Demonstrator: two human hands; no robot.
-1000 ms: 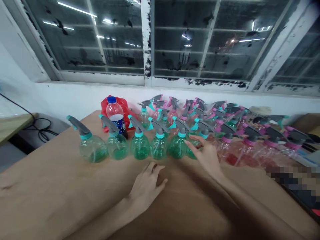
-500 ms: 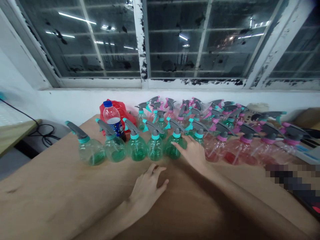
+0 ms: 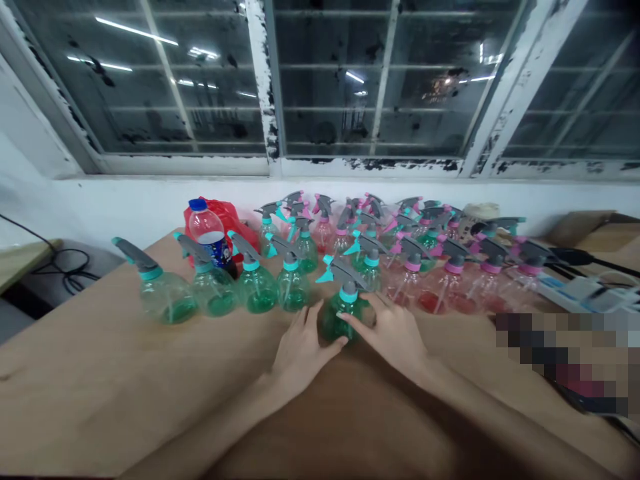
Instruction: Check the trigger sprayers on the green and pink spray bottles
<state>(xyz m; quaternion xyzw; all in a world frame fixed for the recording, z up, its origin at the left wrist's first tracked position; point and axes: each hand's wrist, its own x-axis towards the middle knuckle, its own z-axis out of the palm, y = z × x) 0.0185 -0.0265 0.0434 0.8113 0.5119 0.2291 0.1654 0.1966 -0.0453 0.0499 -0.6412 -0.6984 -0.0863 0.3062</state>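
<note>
Between my two hands stands a green spray bottle (image 3: 345, 313) with a turquoise collar and a grey trigger head, pulled forward of the front row. My right hand (image 3: 397, 333) is wrapped round its right side, thumb across the front. From the left, my left hand (image 3: 300, 350) closes on the same bottle, with its thumb at the lower front. To the left stand several more green spray bottles (image 3: 257, 293) in a row. Pink spray bottles (image 3: 453, 290) with pink collars line up to the right. Fingers behind the held bottle are hidden.
More green and pink spray bottles (image 3: 323, 230) crowd the back near the wall. A drink bottle with a blue cap (image 3: 207, 230) stands by a red plastic bag (image 3: 230, 223). A power strip (image 3: 575, 293) with cables and a cardboard box (image 3: 600, 230) lie at the right.
My right hand has drawn one green spray bottle out of the front row towards me. My left hand has moved up and right onto it. The view has shifted slightly right.
</note>
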